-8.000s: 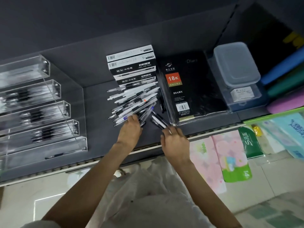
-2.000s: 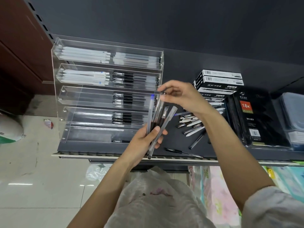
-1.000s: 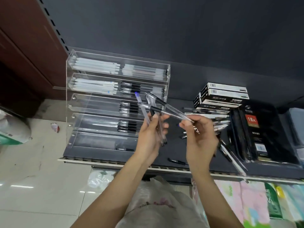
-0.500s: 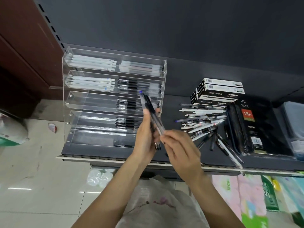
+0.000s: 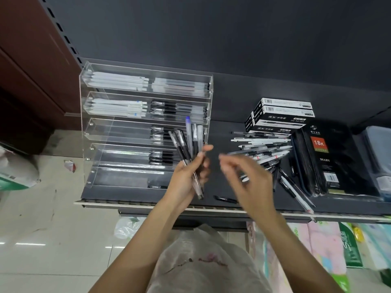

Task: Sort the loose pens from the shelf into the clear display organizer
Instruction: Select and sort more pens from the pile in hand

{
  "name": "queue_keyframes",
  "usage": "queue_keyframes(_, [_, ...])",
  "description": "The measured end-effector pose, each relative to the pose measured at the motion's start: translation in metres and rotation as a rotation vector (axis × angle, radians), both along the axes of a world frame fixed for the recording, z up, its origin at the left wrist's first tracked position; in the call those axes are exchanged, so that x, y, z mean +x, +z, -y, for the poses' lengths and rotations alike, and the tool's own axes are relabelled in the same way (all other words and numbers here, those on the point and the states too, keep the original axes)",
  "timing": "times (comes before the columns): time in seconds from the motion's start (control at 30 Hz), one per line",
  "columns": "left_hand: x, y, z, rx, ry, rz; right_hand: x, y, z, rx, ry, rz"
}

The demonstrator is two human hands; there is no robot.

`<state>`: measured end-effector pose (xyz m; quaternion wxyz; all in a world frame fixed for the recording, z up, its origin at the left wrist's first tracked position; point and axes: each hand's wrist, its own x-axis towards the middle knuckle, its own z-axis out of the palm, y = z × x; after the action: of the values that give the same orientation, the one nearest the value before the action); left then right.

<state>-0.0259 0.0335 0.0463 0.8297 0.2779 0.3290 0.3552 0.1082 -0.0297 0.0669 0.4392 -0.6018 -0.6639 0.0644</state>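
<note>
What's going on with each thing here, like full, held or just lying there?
Clear acrylic tiered organizer: upright on the shelf, tiers partly filled.
Fanned bunch of clear-barrelled pens: held in the left hand.
Right hand: blurred, seems to hold nothing.
Heap of loose pens: lying unsorted.
Black-and-white pen boxes: stacked, closed.
Black diary: lying flat, wrapped.

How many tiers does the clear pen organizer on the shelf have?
5. The clear organizer steps down toward the shelf edge: top tier, second, third, fourth, bottom. The left hand and its pens hide parts of their right ends.
</note>
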Motion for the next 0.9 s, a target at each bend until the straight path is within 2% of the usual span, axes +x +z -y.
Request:
queue_keyframes(0.07, [-0.001,0.001,0.004,0.001,-0.113,0.052,0.010,0.021,-0.029,-0.141,-0.074,-0.137])
queue_keyframes(0.13, [0.000,0.002,0.010,0.015,-0.209,0.087,0.017,0.032,-0.060,-0.387,-0.033,-0.258])
queue_keyframes(0.2, [0.001,0.002,0.014,0.041,-0.270,0.092,0.020,0.035,-0.079,-0.589,0.039,-0.273])
queue_keyframes(0.27, [0.001,0.002,0.016,0.048,-0.299,0.078,0.019,0.038,-0.085,-0.638,0.078,-0.238])
queue_keyframes(0.37, [0.001,0.001,0.017,0.049,-0.311,0.074,0.021,0.051,-0.083,-0.575,0.076,-0.412])
queue_keyframes(0.53, [0.000,-0.001,0.011,0.036,-0.294,0.074,0.026,0.062,-0.080,-0.318,-0.151,-0.601])
queue_keyframes(0.67, [0.000,-0.003,0.003,0.007,-0.201,0.007,0.029,0.068,-0.062,-0.006,-0.332,-0.520])
queue_keyframes(0.73, [-0.001,-0.005,0.001,-0.048,-0.088,0.025,0.029,0.072,-0.048,0.091,-0.334,-0.517])
queue_keyframes(0.9, [0.001,0.006,-0.004,-0.152,0.196,0.134,-0.004,0.040,-0.021,-0.023,-0.319,-0.561])
